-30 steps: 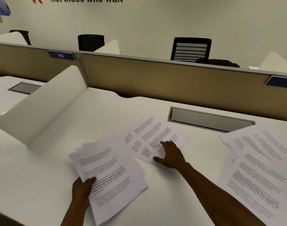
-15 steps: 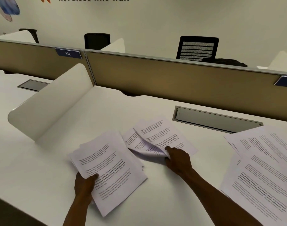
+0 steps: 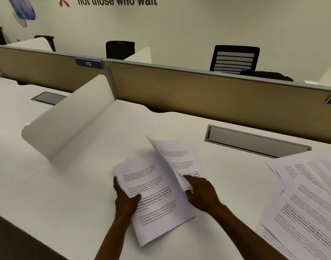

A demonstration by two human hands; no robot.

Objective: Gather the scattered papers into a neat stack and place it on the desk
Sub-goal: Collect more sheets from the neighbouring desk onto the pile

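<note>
My left hand (image 3: pixel 126 198) grips a loose stack of printed papers (image 3: pixel 153 196) by its left edge, thumb on top, just above the white desk (image 3: pixel 85 194). My right hand (image 3: pixel 202 192) pinches a few more printed sheets (image 3: pixel 177 158) by their near edge; they are lifted and tilted, overlapping the right side of the stack. Several other printed papers (image 3: pixel 307 194) lie scattered flat on the desk at the far right, apart from both hands.
A curved white side divider (image 3: pixel 70 121) stands on the desk to the left. A tan partition (image 3: pixel 207 94) runs along the back, with a grey cable hatch (image 3: pixel 254 141) in front of it. Black chairs (image 3: pixel 236 58) stand beyond.
My right hand has lifted the middle sheets off the desk and carried them left onto the stack in my left hand. The view has shifted left.
</note>
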